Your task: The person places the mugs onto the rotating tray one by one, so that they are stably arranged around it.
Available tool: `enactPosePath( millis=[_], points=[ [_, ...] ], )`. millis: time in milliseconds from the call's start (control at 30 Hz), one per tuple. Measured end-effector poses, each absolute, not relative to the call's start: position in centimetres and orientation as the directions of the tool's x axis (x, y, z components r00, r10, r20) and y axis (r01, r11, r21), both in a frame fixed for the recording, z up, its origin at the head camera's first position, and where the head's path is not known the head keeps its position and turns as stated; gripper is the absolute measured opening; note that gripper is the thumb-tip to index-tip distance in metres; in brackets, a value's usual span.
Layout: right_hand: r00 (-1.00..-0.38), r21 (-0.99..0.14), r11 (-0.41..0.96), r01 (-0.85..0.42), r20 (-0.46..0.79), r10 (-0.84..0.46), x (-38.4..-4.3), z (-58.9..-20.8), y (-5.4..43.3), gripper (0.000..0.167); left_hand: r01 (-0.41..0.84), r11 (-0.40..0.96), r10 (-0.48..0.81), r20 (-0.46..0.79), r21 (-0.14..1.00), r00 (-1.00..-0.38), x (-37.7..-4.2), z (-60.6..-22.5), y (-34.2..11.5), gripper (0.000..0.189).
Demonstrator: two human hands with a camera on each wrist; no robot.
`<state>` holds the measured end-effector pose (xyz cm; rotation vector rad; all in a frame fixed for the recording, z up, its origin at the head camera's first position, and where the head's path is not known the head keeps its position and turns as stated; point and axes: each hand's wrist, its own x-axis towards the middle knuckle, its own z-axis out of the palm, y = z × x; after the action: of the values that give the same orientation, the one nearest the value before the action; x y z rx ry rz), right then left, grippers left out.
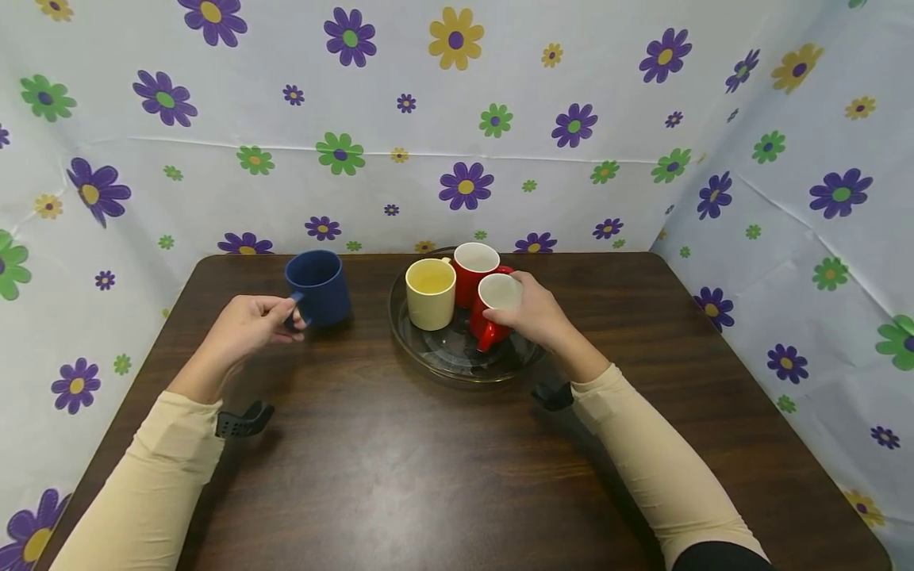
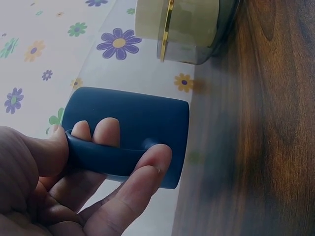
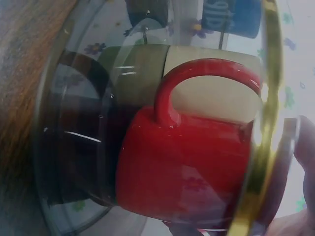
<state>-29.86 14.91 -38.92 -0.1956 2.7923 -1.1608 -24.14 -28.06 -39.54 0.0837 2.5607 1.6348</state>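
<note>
My left hand holds a dark blue mug by its handle, at the table's back left. In the left wrist view several fingers wrap the handle of this mug, whose base is close over the table. My right hand grips the rim of the front red mug, which has a white inside and its handle towards me. That mug is within a round clear glass dish with a gold rim. A pale yellow mug and a second red mug stand upright in the dish too.
The dark brown wooden table ends against a flower-printed curtain at the back. More of that curtain hangs along both sides. The dish stands at the back middle, right of the blue mug.
</note>
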Motion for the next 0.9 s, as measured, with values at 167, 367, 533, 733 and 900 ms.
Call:
enactPosePath(
  millis=[167, 367, 533, 733, 900],
  points=[
    [-0.983, -0.688, 0.718, -0.103, -0.040, -0.180, -29.9, -38.4, 15.9, 0.087, -0.019, 0.419, 0.095, -0.065, 0.908, -0.993, -24.1, -39.5, -28.0, 0.042],
    [-0.974, -0.667, 0.732, -0.141, -0.039, -0.223, -30.3, -38.4, 17.0, 0.081, -0.022, 0.421, 0.093, -0.067, 0.907, -0.993, -23.9, -39.6, -28.1, 0.041],
    [-0.966, -0.685, 0.714, -0.145, -0.059, -0.252, -30.6, -38.6, 17.5, 0.078, -0.022, 0.421, 0.097, -0.069, 0.907, -0.993, -23.9, -39.8, -28.2, 0.042],
    [-0.959, -0.706, 0.695, -0.137, -0.081, -0.271, -30.9, -38.7, 18.0, 0.081, -0.015, 0.418, 0.102, -0.063, 0.909, -0.993, -23.9, -39.9, -28.2, 0.042],
    [-0.955, -0.706, 0.694, -0.142, -0.087, -0.284, -31.2, -38.6, 18.3, 0.083, -0.006, 0.405, 0.107, -0.054, 0.914, -0.993, -24.0, -40.1, -28.2, 0.042]
  ],
)
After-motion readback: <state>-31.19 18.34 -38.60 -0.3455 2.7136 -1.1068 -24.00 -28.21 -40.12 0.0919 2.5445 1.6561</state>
